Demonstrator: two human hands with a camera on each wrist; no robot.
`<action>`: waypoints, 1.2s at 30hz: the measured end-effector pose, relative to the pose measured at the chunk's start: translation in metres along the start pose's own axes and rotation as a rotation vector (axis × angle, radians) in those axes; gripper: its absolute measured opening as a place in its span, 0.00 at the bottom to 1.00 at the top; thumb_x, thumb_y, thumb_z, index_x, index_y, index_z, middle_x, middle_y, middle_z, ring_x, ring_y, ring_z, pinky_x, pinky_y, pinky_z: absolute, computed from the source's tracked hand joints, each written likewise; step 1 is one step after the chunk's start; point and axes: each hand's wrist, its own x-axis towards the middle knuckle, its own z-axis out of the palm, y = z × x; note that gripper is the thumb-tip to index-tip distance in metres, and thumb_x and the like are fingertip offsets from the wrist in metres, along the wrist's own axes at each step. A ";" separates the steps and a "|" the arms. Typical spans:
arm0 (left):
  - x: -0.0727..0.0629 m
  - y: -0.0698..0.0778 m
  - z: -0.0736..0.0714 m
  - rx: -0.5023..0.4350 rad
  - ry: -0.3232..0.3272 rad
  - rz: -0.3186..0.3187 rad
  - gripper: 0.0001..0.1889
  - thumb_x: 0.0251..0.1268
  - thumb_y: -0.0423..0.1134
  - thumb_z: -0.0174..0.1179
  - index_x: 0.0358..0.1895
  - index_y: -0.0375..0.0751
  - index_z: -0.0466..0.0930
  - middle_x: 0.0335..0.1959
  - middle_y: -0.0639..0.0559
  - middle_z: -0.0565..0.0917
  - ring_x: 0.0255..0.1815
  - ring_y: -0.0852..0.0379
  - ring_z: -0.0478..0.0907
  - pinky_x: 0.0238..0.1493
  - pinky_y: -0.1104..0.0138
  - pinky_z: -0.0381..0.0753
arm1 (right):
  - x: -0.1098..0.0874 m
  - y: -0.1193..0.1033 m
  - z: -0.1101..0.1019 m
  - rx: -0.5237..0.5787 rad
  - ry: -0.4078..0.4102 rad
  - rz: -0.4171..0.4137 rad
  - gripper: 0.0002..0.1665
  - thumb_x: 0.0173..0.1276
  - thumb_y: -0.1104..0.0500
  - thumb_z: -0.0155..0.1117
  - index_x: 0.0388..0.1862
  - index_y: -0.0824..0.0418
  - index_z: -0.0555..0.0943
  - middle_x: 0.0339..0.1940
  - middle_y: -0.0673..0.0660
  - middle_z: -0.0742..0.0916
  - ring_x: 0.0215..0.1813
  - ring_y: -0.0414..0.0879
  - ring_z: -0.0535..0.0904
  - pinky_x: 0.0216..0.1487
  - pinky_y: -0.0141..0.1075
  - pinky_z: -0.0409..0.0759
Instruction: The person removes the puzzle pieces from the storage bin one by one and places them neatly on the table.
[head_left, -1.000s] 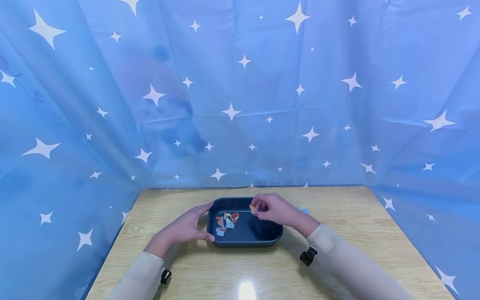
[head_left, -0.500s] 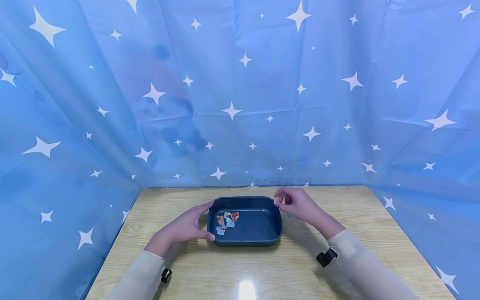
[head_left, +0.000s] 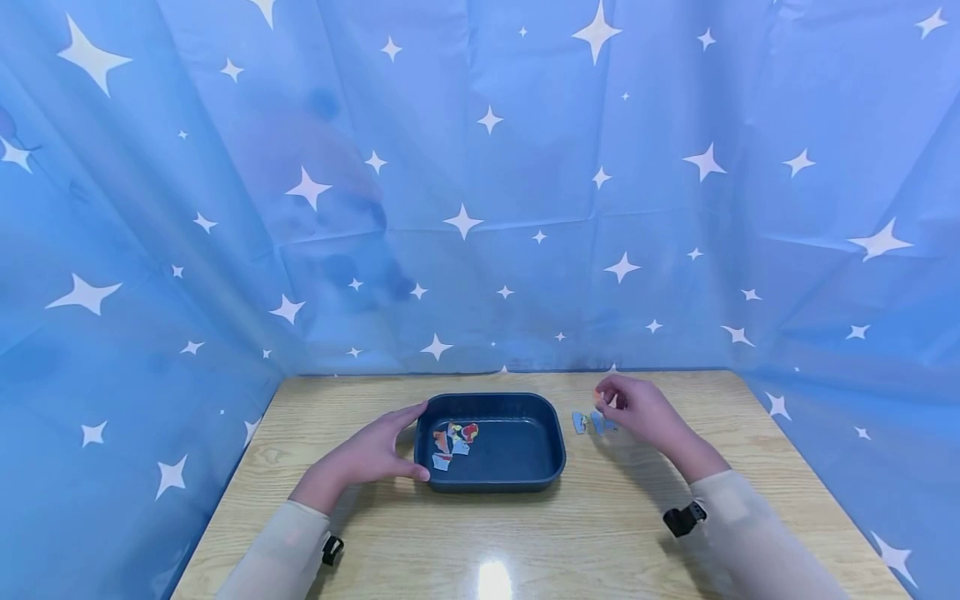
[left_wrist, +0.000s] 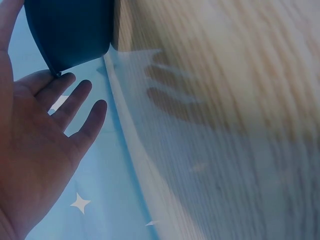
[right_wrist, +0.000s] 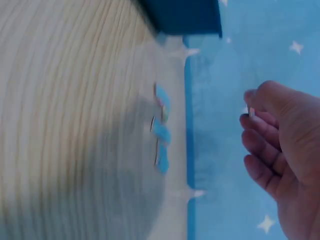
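I have the right hand (head_left: pixel 641 408) up above the table (head_left: pixel 420 546), pinching a small orange piece (head_left: pixel 598 398) between thumb and finger. Three blue pieces (head_left: pixel 579 422) lie near it, to the right of the dark tray (head_left: pixel 517 454). I see the left hand (head_left: pixel 378 450) spread out with straight fingers, touching the tray's left end. A few bright pieces (head_left: pixel 442 462) sit inside, bunched on the left.

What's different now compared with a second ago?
The right hand moved rightward from over the tray to near the blue pieces, pinching the orange piece throughout. The left hand stayed at the tray's left end; the tray and the pieces inside stayed put.
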 end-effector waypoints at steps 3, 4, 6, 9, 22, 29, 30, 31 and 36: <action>0.000 -0.001 0.000 0.000 0.000 0.000 0.64 0.56 0.64 0.84 0.92 0.53 0.55 0.89 0.45 0.63 0.88 0.36 0.59 0.83 0.37 0.63 | -0.004 0.012 -0.001 -0.023 0.012 0.021 0.09 0.77 0.62 0.75 0.51 0.64 0.89 0.36 0.47 0.89 0.33 0.39 0.79 0.32 0.35 0.79; 0.000 -0.001 0.001 -0.002 0.001 0.000 0.64 0.56 0.64 0.84 0.92 0.53 0.55 0.89 0.45 0.63 0.88 0.36 0.59 0.83 0.37 0.63 | -0.006 0.016 -0.001 -0.024 0.009 0.028 0.09 0.77 0.62 0.75 0.52 0.65 0.89 0.36 0.47 0.89 0.33 0.39 0.79 0.32 0.35 0.79; 0.000 -0.001 0.001 -0.008 0.001 0.002 0.64 0.56 0.63 0.84 0.92 0.53 0.55 0.89 0.45 0.63 0.88 0.36 0.58 0.83 0.36 0.63 | -0.009 0.023 -0.001 -0.026 0.006 0.045 0.10 0.76 0.63 0.75 0.52 0.66 0.88 0.36 0.48 0.89 0.34 0.40 0.80 0.33 0.36 0.80; 0.001 -0.002 0.001 -0.011 0.002 0.002 0.64 0.56 0.63 0.84 0.92 0.53 0.55 0.89 0.45 0.63 0.88 0.36 0.58 0.83 0.37 0.63 | -0.012 0.032 0.000 -0.031 -0.005 0.074 0.10 0.76 0.63 0.75 0.52 0.66 0.88 0.36 0.48 0.89 0.34 0.41 0.80 0.34 0.36 0.81; -0.001 -0.001 0.000 -0.010 0.004 -0.001 0.64 0.55 0.65 0.84 0.92 0.53 0.56 0.88 0.44 0.64 0.88 0.35 0.58 0.83 0.36 0.62 | -0.028 0.054 0.002 -0.069 -0.072 0.195 0.13 0.77 0.59 0.73 0.52 0.67 0.87 0.37 0.50 0.88 0.38 0.44 0.83 0.41 0.44 0.84; 0.000 -0.003 0.001 -0.023 0.006 0.004 0.65 0.54 0.66 0.84 0.92 0.53 0.56 0.89 0.45 0.63 0.88 0.36 0.59 0.83 0.36 0.63 | -0.033 0.056 0.006 -0.041 -0.088 0.217 0.11 0.77 0.61 0.74 0.51 0.67 0.87 0.37 0.51 0.88 0.39 0.45 0.84 0.42 0.43 0.85; 0.000 -0.003 0.001 -0.028 0.005 0.006 0.65 0.54 0.66 0.84 0.92 0.53 0.56 0.89 0.45 0.63 0.88 0.36 0.59 0.83 0.36 0.63 | -0.033 0.057 0.006 -0.035 -0.088 0.217 0.11 0.76 0.61 0.74 0.50 0.67 0.87 0.37 0.51 0.88 0.39 0.45 0.84 0.42 0.43 0.85; 0.000 -0.003 0.001 -0.032 0.003 0.008 0.65 0.54 0.66 0.84 0.92 0.53 0.56 0.89 0.45 0.63 0.88 0.36 0.58 0.83 0.36 0.63 | -0.033 0.057 0.007 -0.029 -0.087 0.214 0.11 0.76 0.62 0.74 0.50 0.68 0.87 0.37 0.51 0.88 0.40 0.46 0.84 0.42 0.44 0.85; 0.000 -0.003 0.001 -0.045 0.001 0.012 0.65 0.55 0.65 0.84 0.92 0.53 0.55 0.89 0.45 0.63 0.88 0.35 0.58 0.83 0.35 0.63 | -0.032 0.060 0.011 -0.019 -0.097 0.208 0.09 0.75 0.63 0.75 0.49 0.67 0.88 0.37 0.51 0.88 0.40 0.45 0.84 0.43 0.43 0.85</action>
